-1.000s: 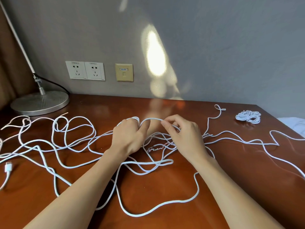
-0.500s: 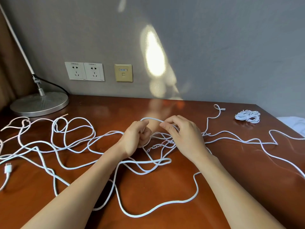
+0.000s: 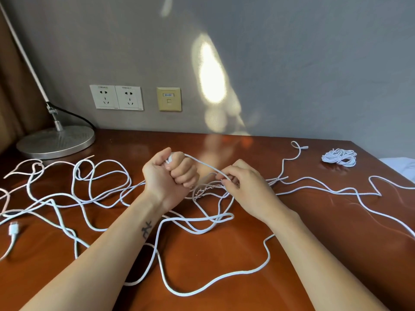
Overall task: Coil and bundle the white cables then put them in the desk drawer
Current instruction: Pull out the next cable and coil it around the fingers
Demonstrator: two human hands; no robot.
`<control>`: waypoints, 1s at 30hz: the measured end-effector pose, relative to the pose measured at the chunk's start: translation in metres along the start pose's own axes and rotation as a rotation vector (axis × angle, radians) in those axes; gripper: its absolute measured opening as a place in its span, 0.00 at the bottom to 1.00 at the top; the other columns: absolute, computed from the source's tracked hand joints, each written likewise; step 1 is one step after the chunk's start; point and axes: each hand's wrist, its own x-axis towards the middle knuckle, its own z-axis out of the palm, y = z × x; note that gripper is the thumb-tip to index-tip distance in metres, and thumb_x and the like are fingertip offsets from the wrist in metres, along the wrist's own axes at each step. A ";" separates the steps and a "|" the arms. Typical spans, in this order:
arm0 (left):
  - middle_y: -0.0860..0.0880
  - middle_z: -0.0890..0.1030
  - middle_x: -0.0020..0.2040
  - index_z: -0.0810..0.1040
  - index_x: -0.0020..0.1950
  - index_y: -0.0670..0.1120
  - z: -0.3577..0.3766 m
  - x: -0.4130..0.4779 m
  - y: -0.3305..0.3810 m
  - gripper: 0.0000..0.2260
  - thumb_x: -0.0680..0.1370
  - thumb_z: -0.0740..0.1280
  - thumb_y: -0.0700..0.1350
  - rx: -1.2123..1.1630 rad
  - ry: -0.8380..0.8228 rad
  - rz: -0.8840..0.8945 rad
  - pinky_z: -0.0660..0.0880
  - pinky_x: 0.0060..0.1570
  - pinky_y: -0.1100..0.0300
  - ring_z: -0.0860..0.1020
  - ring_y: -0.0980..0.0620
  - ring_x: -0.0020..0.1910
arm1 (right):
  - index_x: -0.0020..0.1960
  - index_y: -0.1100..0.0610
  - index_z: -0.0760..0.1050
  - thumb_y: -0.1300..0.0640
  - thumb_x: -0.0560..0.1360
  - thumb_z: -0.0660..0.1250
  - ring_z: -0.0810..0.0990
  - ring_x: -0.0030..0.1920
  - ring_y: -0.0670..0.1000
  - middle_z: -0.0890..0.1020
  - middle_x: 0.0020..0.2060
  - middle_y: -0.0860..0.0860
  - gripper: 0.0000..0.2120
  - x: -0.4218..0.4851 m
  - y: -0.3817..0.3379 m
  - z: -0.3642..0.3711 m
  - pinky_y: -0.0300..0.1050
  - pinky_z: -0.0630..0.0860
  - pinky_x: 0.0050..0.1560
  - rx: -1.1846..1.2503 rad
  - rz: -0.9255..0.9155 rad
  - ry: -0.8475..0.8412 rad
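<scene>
Left hand: closed in an upright fist, fingers curled round a white cable. A small bunch of white shows at the top of the fist, beside the thumb. The forearm bears a dark mark below the wrist.

Right hand: just right of the left hand, held low over the desk. Thumb and fingertips pinch the same cable.

Cable, held span: runs from the top of the left fist down and right to the right hand's pinch, clear of the desk.

Cable, loose: long white loops lie on the desk under and around both hands. They spread far left of the left hand, far right of the right hand, and back beneath both forearms. How many separate cables make up the tangle cannot be told.

Plug: white, flat on the desk, well left of the left hand.

Coil: small white bundle, already wound, on the desk well right of and beyond the right hand.

Lamp base: round, metal, beyond and left of the left hand.

Sockets: two, white, on the wall beyond the left hand, with a beige port beside them.
</scene>
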 end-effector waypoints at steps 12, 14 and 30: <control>0.51 0.62 0.33 0.79 0.59 0.39 0.004 0.008 0.004 0.21 0.86 0.51 0.51 -0.317 0.197 0.051 0.60 0.38 0.61 0.60 0.54 0.30 | 0.58 0.44 0.82 0.51 0.82 0.68 0.71 0.52 0.46 0.78 0.49 0.42 0.07 -0.003 -0.006 0.000 0.41 0.67 0.51 -0.229 -0.035 -0.054; 0.51 0.62 0.34 0.75 0.70 0.37 0.003 0.010 0.006 0.21 0.86 0.53 0.48 -0.285 0.249 0.081 0.61 0.40 0.60 0.61 0.54 0.31 | 0.57 0.46 0.82 0.48 0.83 0.66 0.71 0.49 0.47 0.78 0.45 0.42 0.08 -0.003 -0.004 0.002 0.45 0.70 0.54 -0.255 -0.060 -0.020; 0.48 0.79 0.40 0.61 0.81 0.53 0.003 0.020 -0.002 0.20 0.89 0.52 0.49 0.671 0.306 0.383 0.74 0.51 0.57 0.76 0.53 0.39 | 0.51 0.43 0.82 0.50 0.79 0.69 0.72 0.51 0.45 0.80 0.40 0.41 0.04 -0.003 -0.006 0.000 0.47 0.65 0.61 -0.121 -0.014 -0.056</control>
